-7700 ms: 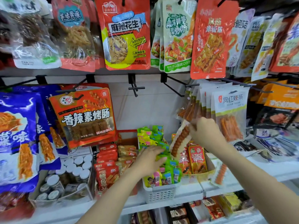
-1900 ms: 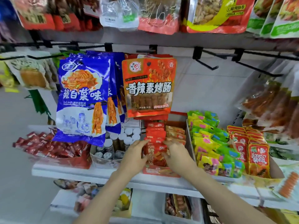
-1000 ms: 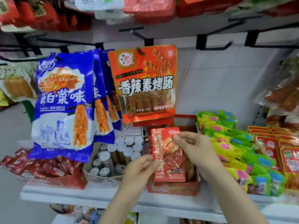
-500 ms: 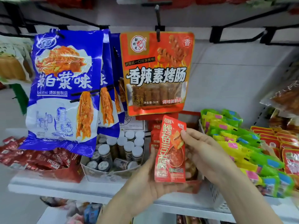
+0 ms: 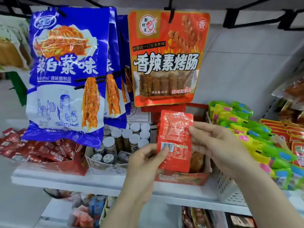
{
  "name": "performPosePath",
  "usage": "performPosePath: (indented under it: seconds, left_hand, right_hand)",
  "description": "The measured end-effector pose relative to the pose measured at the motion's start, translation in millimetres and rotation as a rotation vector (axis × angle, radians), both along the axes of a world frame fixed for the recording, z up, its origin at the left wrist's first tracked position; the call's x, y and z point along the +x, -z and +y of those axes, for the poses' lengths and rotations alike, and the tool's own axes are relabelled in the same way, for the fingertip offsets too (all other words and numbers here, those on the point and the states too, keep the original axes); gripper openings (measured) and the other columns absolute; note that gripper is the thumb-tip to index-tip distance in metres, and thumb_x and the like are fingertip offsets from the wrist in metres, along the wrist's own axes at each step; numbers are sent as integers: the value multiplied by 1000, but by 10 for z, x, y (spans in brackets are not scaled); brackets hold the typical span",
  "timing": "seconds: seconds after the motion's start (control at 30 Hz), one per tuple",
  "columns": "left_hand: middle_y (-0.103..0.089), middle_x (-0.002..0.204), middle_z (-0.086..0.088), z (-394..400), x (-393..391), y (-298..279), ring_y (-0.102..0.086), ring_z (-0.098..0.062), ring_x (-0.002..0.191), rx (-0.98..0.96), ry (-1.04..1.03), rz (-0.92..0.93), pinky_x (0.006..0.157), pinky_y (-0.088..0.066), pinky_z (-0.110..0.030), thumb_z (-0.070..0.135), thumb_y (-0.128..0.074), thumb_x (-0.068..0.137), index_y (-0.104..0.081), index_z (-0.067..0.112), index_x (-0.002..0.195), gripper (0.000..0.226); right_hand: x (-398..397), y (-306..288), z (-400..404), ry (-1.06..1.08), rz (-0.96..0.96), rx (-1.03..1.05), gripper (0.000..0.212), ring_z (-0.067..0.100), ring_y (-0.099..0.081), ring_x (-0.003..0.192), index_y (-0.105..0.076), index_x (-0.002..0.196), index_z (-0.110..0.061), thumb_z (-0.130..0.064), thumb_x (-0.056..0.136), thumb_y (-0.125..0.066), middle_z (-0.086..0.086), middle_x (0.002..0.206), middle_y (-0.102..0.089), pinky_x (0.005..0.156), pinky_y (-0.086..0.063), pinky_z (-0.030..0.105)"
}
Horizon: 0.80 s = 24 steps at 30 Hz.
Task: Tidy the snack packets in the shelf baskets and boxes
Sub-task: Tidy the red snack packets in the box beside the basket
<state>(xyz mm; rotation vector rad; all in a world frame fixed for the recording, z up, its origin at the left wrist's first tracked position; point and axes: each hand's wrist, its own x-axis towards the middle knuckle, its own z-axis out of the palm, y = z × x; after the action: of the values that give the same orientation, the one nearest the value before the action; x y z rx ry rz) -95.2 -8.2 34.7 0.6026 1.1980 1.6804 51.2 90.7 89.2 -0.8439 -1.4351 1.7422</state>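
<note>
Both hands (image 5: 181, 155), gripping red packet (image 5: 175, 139)

left hand (image 5: 144, 163) pinching, right hand (image 5: 218, 145) gripping, forearms raised

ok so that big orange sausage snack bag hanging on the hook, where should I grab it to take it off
Pinch the orange bag at its top edge, beside the hook, coming from the front. It hangs flat and facing you from that one hole, so a grip near the hole lets you slide it straight forward; pulling its loose bottom would likely strain it.

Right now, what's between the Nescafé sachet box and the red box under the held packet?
Head view: a cardboard box of small white-capped jars.
</note>
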Motion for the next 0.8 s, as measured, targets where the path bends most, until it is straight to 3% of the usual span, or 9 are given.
performPosePath:
  seconds: [0.13, 0.3, 0.4, 0.47, 0.57, 0.67, 0.73, 0.8]
  left_hand:
    - [-76, 100, -9, -15, -9, -15, -74, -20, 90, -15, 72, -56, 66, -58, -26, 22, -72, 75, -78, 14, 85, 15]
    - [-74, 107, -10, -37, -39, -62, -73, -19, 96, -16, 151, -140, 70, -58, -24, 29, -70, 77, -78, 14, 91, 22]
    - [-70, 118, -14, -21, -58, -82, -68, -26, 110, -34, 233, -261, 83, -59, -37, 52, -57, 84, -75, 12, 107, 50]
    - [-64, 126, -21, -10, -34, -95, -63, -35, 117, -74, 351, -388, 93, -54, -48, 56, -51, 88, -71, 8, 115, 59]
    - [-62, 124, -28, -13, 35, -94, -65, -37, 110, -44, 545, -447, 92, -55, -49, 34, -72, 85, -67, 0, 120, 49]
    - [-69, 101, -20, 14, 22, -53, -70, -24, 83, 34, 576, -532, 76, -60, -32, 7, -89, 65, -69, -6, 112, 53]
    - [-72, 94, -16, 72, -12, -21, -70, -18, 73, 6, 436, -434, 63, -59, -24, 6, -80, 71, -71, -4, 106, 38]
    - [-74, 99, -14, 123, -52, -3, -72, -18, 79, -39, 227, -167, 63, -57, -22, 13, -74, 72, -70, 2, 105, 35]
  right_hand:
    - [0, 14, 0, 99, -50, 0, 17, 16, -73, 80, -73, 102, -7, -11, 89, -63, 9, 92, -76, 70, -61, 26]
    - [23, 61, 27, 104, -65, -47, 14, 12, -72, 79, -74, 99, -9, -12, 90, -64, 7, 93, -76, 66, -59, 24]
    - [29, 92, 38, 80, -45, -87, 16, 11, -70, 81, -74, 100, -11, -15, 89, -64, 4, 94, -76, 69, -56, 22]
    - [22, 101, 28, 9, 17, -119, 21, 10, -69, 81, -74, 102, -12, -19, 85, -64, 4, 92, -75, 69, -55, 20]
    - [1, 91, 20, -84, 90, -122, 28, 14, -66, 80, -72, 109, -8, -20, 87, -61, 9, 97, -72, 72, -55, 22]
    - [-32, 82, 21, -85, 113, -99, 26, 14, -66, 79, -72, 108, -6, -17, 88, -60, 11, 95, -71, 70, -56, 24]
    - [-40, 77, 34, -52, 110, -73, 22, 11, -68, 83, -77, 97, -11, -20, 82, -62, 7, 95, -74, 78, -57, 25]
    - [-22, 49, 58, -43, 108, -92, 30, 14, -71, 88, -76, 98, -12, -32, 85, -58, 8, 99, -75, 82, -58, 30]
